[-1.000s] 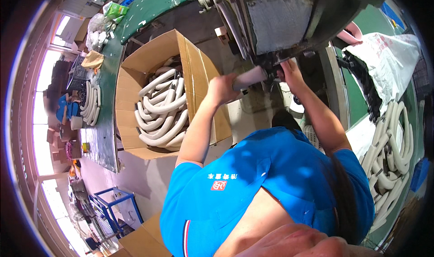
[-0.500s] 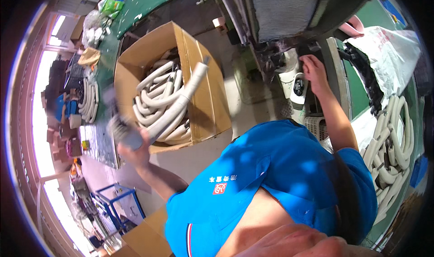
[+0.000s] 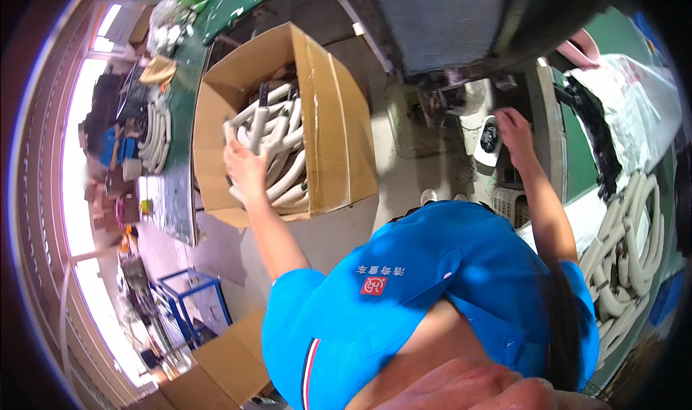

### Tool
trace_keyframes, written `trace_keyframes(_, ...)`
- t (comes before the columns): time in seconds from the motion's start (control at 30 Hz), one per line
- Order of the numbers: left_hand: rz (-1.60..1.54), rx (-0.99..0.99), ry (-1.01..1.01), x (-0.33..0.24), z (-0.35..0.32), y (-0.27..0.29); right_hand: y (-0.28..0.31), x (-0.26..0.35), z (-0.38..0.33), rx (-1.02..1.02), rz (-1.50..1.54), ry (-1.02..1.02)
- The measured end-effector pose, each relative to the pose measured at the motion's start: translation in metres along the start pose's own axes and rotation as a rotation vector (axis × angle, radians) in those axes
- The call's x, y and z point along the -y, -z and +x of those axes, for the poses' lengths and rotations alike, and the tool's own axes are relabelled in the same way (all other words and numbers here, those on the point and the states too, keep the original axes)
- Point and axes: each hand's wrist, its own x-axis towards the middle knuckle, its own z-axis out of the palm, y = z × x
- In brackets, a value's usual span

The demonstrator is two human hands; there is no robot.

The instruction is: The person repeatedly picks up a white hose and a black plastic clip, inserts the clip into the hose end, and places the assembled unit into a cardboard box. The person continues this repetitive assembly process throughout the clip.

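Observation:
Reaching into the cardboard box (image 3: 339,122) on the left, my left hand (image 3: 246,168) has its fingers and thumb around a pale foam-covered tube (image 3: 257,130) with a dark end. Other curved tubes (image 3: 292,183) of the same kind lie heaped in the box, under and beside that hand. At the right, my right hand (image 3: 515,132) is held with loosely bent fingers apart, and nothing shows in it. It is nearest a white device with a black top (image 3: 489,137), below the dark machine (image 3: 440,28).
More pale tubes (image 3: 627,244) are piled at the right beside a white plastic bag (image 3: 634,100) on a green table. A green workbench (image 3: 189,71) runs behind the box. A blue metal frame (image 3: 191,298) stands at lower left, near cardboard (image 3: 223,359). A plastic crate (image 3: 510,205) sits beneath my right arm.
My left hand, blurred before at the box's near left side with a tube, has moved forward into the box with it. My right hand has lowered slightly from the machine toward the white device.

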Motion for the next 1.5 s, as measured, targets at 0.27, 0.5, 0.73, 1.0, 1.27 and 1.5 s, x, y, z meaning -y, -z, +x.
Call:
trace_keyframes(0.27,-0.662,0.904,-0.657,-0.179,-0.090,-0.042,-0.102,-0.086,0.158,0.190,-0.910,0.698)
trace_keyframes(0.5,-0.508,0.909,-0.353,-0.136,-0.140,0.004,-0.128,-0.091,0.178,0.370,-0.962,0.462)
trace_keyframes(0.73,-0.387,1.047,-0.186,-0.098,-0.186,0.011,-0.082,-0.057,0.183,0.177,-0.548,0.469)
trace_keyframes(1.0,-0.506,0.986,-0.173,-0.124,-0.167,0.021,-0.078,-0.026,0.183,0.286,-0.892,0.634)
trace_keyframes(1.27,-0.418,1.027,-0.156,-0.119,-0.180,0.019,-0.059,-0.035,0.170,0.488,-0.628,0.603)
trace_keyframes(1.5,-0.428,1.016,-0.160,-0.123,-0.175,0.018,-0.074,0.038,0.150,0.669,-1.115,0.459)
